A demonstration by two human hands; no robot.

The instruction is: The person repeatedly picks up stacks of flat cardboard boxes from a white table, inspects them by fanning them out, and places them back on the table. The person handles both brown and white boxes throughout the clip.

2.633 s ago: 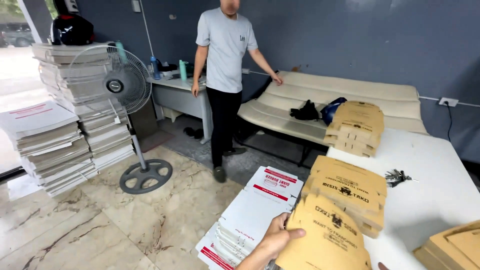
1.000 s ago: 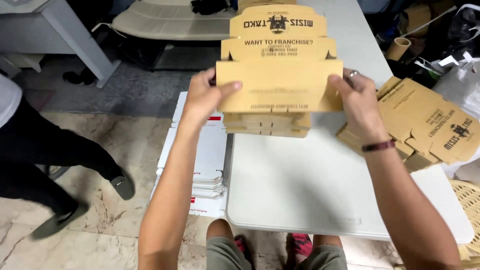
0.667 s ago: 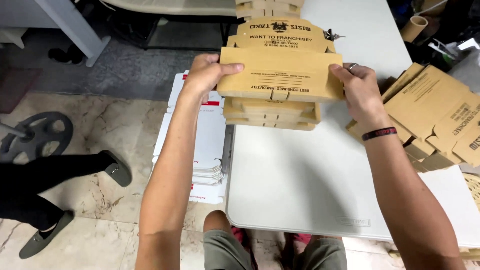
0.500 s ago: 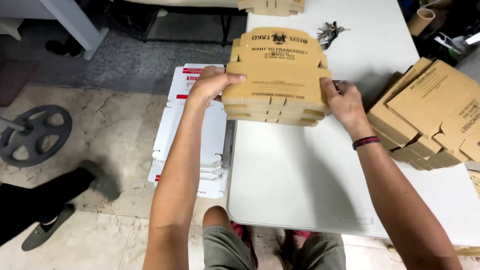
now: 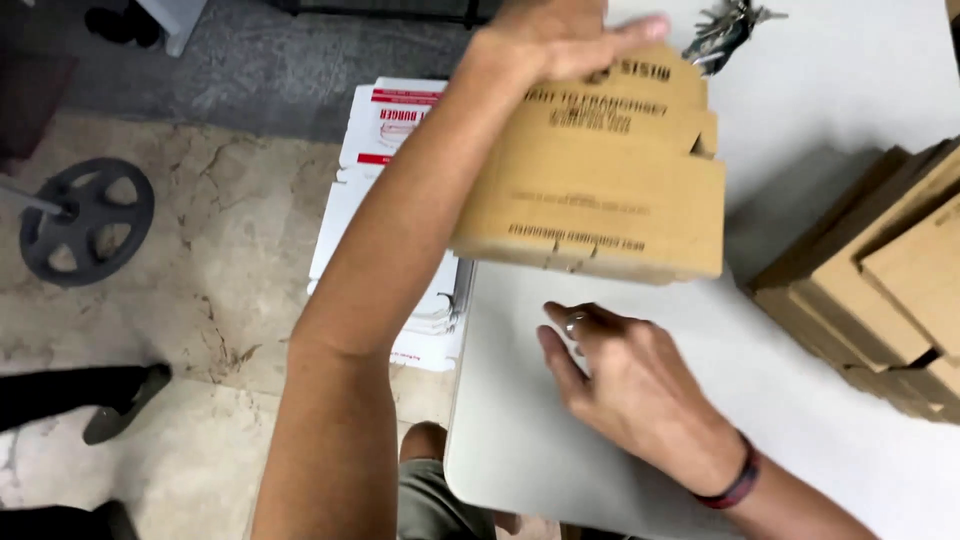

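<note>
My left hand (image 5: 555, 35) reaches across the top of the view and grips the far edge of a stack of flat brown cardboard boxes (image 5: 600, 190), lifted above the white table (image 5: 560, 440). My right hand (image 5: 625, 385) hovers low over the table under the stack's near edge, fingers spread, holding nothing. It wears a ring and a dark wristband.
More flat brown boxes (image 5: 890, 290) lie piled at the table's right edge. A bunch of keys (image 5: 725, 25) lies at the far side. White flat boxes with red print (image 5: 385, 180) are stacked on the floor. A fan base (image 5: 85, 215) and another person's shoe (image 5: 125, 400) are at left.
Both hands held the brown stack down on the table half a second ago. Now my left hand alone has lifted it, and my right hand has let go and dropped beneath it.
</note>
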